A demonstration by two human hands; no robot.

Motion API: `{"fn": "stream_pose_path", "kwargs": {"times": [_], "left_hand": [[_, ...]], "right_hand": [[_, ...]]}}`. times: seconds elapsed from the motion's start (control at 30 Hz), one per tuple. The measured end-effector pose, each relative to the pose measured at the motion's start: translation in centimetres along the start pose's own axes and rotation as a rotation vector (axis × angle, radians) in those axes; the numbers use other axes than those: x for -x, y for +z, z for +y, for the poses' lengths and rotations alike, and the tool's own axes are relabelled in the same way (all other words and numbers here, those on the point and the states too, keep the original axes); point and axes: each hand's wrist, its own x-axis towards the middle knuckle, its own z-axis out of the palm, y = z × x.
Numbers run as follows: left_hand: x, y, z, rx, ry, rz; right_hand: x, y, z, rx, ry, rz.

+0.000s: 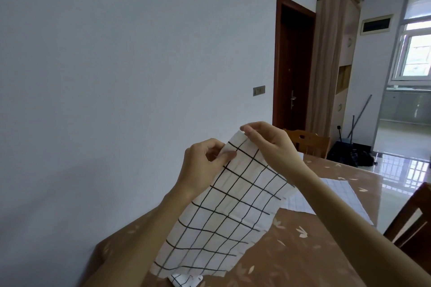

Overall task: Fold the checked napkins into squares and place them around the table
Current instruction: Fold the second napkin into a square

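A white napkin with black checks (pixel 224 212) hangs in the air above the table, its lower edge near the table top. My left hand (pixel 203 165) pinches its upper left edge between thumb and fingers. My right hand (pixel 268 142) pinches the top right corner from above. Another checked napkin (pixel 186 280) lies crumpled on the table below the hanging one. A pale napkin with fine checks (pixel 335 196) lies flat on the table behind my right forearm, partly hidden by it.
The table (pixel 291 256) has a brown cloth with a leaf pattern and stands against a white wall. A wooden chair (pixel 307 142) is at the far end, another chair (pixel 412 228) at the right side. A dark door and a tiled floor lie beyond.
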Motion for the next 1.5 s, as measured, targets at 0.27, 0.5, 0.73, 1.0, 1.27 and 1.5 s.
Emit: {"fn": "stream_pose_path", "kwargs": {"times": [0.27,0.5,0.73,1.0,1.27,1.5], "left_hand": [[-0.6,-2.3,-0.3,0.143,-0.042,0.102],[-1.1,-4.2,-2.0,0.245,-0.116,0.200],[-1.2,-4.3,-3.0,0.261,-0.177,0.191],[-0.9,-4.0,-3.2,0.338,-0.158,0.186],[-0.9,-3.9,-3.1,0.319,-0.157,0.196],[-1.1,-4.1,-3.2,0.270,-0.110,0.160]], "right_hand": [[1.1,-3.0,4.1,0.181,0.144,-0.041],[2.3,-3.5,8.1,-0.373,0.339,-0.121],[2.5,-1.8,7.3,-0.374,0.326,-0.098],[1.9,-1.5,5.6,-0.333,0.247,0.013],[1.3,-1.4,5.0,-0.230,0.197,0.120],[1.1,-2.1,5.4,-0.182,0.229,-0.012]]}}
